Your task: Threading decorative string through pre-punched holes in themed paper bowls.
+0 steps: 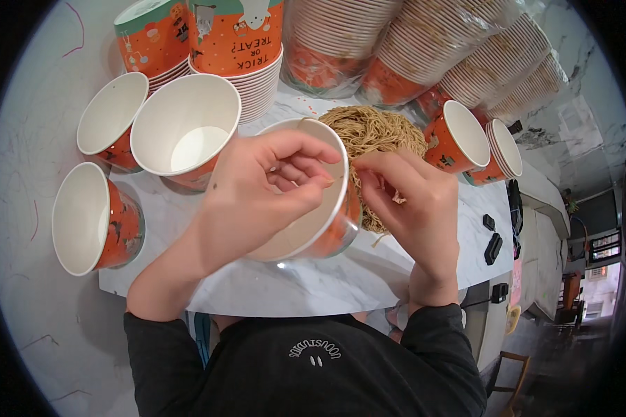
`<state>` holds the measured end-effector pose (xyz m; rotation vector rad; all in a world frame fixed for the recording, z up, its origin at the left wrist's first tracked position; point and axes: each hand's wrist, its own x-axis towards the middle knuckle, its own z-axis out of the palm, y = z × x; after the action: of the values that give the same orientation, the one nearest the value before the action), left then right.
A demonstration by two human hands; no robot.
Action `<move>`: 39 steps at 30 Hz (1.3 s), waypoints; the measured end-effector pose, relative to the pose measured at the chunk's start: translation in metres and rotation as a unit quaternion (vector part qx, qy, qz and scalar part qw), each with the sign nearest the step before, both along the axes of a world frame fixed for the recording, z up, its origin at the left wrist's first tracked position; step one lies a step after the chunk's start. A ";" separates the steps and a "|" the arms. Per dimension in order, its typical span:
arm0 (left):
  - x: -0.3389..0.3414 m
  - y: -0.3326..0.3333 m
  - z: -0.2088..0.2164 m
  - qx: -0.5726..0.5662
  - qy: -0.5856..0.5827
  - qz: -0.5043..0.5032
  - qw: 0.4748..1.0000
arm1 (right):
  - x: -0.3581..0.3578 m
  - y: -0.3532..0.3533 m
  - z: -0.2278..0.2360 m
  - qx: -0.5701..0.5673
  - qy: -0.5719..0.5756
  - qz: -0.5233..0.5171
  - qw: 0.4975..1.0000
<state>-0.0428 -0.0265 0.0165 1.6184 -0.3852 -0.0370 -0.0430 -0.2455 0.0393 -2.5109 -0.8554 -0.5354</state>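
A large white-lined paper bucket (292,235) with an orange printed outside leans toward me in the middle of the table. Over its mouth is my left hand (268,181), thumb and a finger brought together and the index finger loosely stretched above them. A tiny tan bit shows at those fingertips, too small to name. Just right of the rim, my right hand (414,194) has its thumb and fingers pinched in front of a tangled heap of tan twine (372,131). What the right fingertips hold, if anything, is hidden.
Several open orange buckets (186,125) stand at the left, beside upturned stacks (236,42). Plastic-wrapped bucket stacks (424,48) line the back. More buckets (459,135) lie tilted at the right. Small black devices (492,248) rest near the marble-patterned table's (292,288) right edge.
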 end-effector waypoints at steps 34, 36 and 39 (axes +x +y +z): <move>0.016 0.006 -0.003 -0.033 0.088 -0.022 0.995 | 0.023 0.005 -0.015 0.203 0.119 0.117 0.965; 0.015 0.006 -0.002 -0.046 0.070 -0.002 0.997 | 0.027 0.005 -0.017 0.198 0.111 0.115 0.967; 0.017 0.006 -0.006 -0.125 0.031 0.005 0.992 | 0.031 0.007 -0.019 0.185 0.139 0.122 0.965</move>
<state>-0.0262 -0.0200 0.0107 1.3674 -0.3215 -0.0300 -0.0117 -0.2381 0.0199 -2.0434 -0.8500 -0.2266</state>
